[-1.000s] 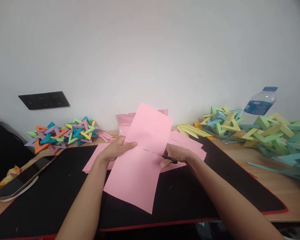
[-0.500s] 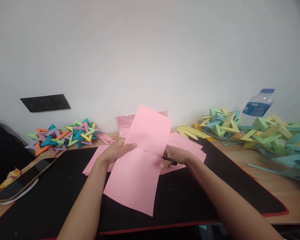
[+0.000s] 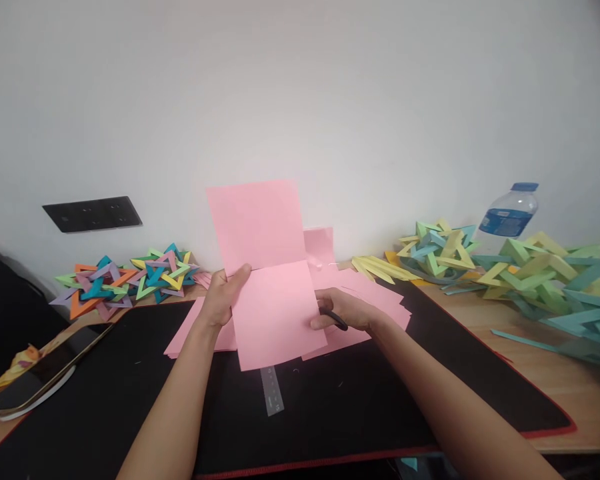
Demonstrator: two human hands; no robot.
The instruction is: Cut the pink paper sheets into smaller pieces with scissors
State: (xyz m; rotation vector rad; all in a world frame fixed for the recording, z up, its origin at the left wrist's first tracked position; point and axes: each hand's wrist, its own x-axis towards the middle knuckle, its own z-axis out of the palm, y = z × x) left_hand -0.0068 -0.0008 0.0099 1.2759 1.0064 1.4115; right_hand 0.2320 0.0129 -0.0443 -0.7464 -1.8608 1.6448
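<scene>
My left hand pinches a pink paper sheet at its left edge, thumb on the front. A line runs across the sheet at thumb height, with an upper half standing above it; whether the two halves are fully separate I cannot tell. My right hand is closed around the black handle of scissors, beside the sheet's right edge. The scissor blades are hidden behind the paper. More pink sheets lie under and behind my hands on the black mat.
A clear ruler lies below the sheet. Folded paper stars sit at left, and green, blue and yellow ones at right near a water bottle. Yellow strips lie at the back, a phone at far left.
The pink sheet has been turned upright and raised leftward, uncovering the ruler. The scissors, between the halves before, are now at the right edge with their blades out of sight.
</scene>
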